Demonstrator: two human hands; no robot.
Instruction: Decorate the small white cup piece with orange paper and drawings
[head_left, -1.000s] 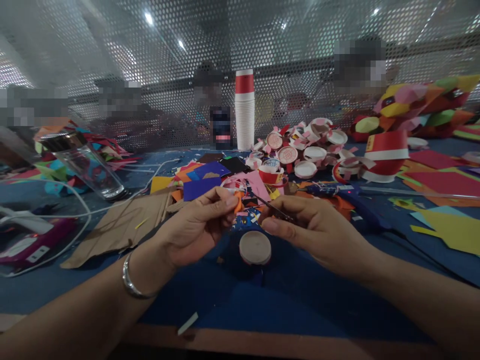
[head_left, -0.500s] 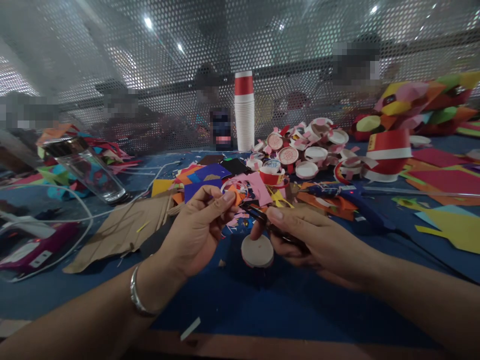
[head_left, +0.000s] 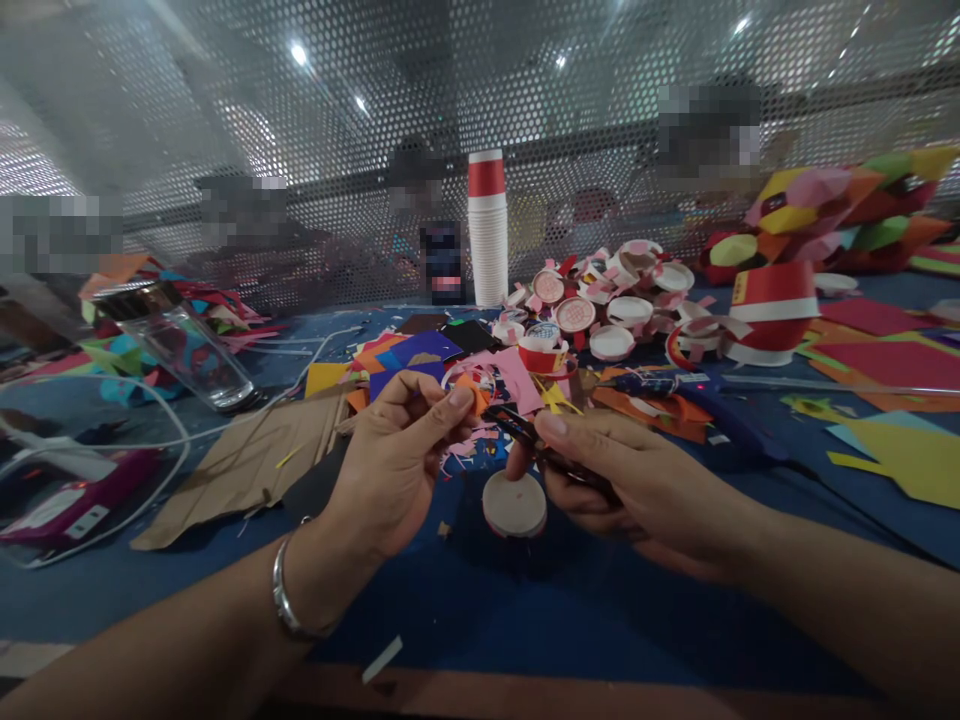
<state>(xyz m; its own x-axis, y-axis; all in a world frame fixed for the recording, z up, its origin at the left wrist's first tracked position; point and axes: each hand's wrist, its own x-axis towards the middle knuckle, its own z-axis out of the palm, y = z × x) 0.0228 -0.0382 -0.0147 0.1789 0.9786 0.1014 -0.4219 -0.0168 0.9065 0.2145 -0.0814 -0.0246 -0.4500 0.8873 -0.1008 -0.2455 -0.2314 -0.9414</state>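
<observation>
My left hand [head_left: 397, 460] pinches a small orange paper piece [head_left: 472, 392] between thumb and fingers, above the blue table. My right hand [head_left: 637, 480] is closed round a pair of small dark scissors [head_left: 525, 432], whose blades point left toward the orange piece. Below and between the two hands stands an upturned dark cup with a pale round base [head_left: 514, 504]. A silver bangle sits on my left wrist.
Coloured paper scraps [head_left: 420, 355] and cut cup bottoms [head_left: 600, 310] litter the middle. A stack of white and red paper cups [head_left: 487, 230] stands at the back by a perforated metal screen. A glass [head_left: 184, 345], brown cardboard [head_left: 255, 455], cables and a red cup [head_left: 772, 310] lie around.
My left hand has turned and lifted the orange piece slightly. My right hand has shifted its grip, and the scissors now sit further left and more exposed.
</observation>
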